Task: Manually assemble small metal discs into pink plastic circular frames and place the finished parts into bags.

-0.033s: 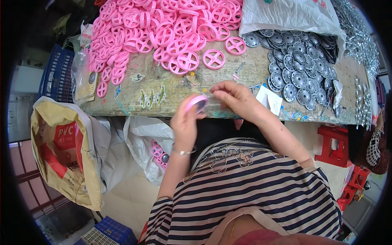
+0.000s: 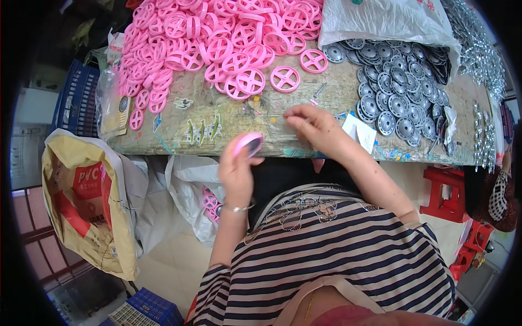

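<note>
My left hand [image 2: 235, 176] is closed round a pink wheel [image 2: 240, 145] at the table's front edge. The wheel is tilted, and a dark round disc [image 2: 254, 145] shows inside its rim. To the right, my right hand [image 2: 314, 127] is over the table edge, its fingers loosely curved and a little apart from the thumb. Nothing shows in it. Pink spoked wheels [image 2: 250, 81] lie heaped across the far left and middle of the table. Grey ribbed discs [image 2: 386, 122] are piled at the right, spilling from a white sack [image 2: 386, 24].
A worn wooden table [image 2: 179, 146] carries green paper cutouts [image 2: 201, 130], a loose screw [image 2: 319, 89] and a white paper slip [image 2: 359, 132]. Below its left edge, a white bag [image 2: 187, 174] holds pink wheels with discs, beside a yellow-lined sack [image 2: 60, 146]. A red stool [image 2: 443, 195] stands right.
My left hand has drawn back left and toward my body with the pink wheel, away from my right hand. The right hand has barely shifted.
</note>
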A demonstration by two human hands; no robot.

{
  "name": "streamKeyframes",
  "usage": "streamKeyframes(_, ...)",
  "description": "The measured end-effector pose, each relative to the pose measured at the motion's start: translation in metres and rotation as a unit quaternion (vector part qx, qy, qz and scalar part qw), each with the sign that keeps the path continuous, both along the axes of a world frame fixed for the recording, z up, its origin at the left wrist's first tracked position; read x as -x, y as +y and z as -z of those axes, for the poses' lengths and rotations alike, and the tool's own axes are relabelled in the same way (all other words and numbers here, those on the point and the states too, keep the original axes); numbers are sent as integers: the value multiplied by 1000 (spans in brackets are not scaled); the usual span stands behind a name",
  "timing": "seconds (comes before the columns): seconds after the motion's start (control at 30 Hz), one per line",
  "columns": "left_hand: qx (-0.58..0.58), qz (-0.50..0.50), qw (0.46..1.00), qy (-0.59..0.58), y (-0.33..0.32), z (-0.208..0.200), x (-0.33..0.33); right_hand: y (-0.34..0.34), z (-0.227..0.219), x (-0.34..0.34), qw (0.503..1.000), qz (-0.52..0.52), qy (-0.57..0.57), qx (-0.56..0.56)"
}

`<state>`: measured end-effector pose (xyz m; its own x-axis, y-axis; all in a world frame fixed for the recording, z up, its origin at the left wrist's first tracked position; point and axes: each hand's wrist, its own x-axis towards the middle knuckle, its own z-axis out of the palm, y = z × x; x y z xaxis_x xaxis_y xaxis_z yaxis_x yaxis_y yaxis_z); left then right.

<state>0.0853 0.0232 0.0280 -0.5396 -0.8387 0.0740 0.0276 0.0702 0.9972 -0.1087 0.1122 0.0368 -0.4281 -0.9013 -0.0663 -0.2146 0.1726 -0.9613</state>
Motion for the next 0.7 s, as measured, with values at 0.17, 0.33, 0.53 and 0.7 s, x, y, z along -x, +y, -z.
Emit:
streamKeyframes(0.17,154,-236,943,-176,-26,22,-110,-23,6,38,986,31,161,40)
streamKeyframes(0.33,282,-124,832,-461,-26,78,-183,-54,26,48,901,75,420,73)
streamKeyframes(0.53,169,-147,935,-275,-21,41,-99,-39,-2,60,988,23,152,5)
streamKeyframes(0.7,46,35,991,121,0,4,39,-4,-38,27,997,-71,-26,-26)
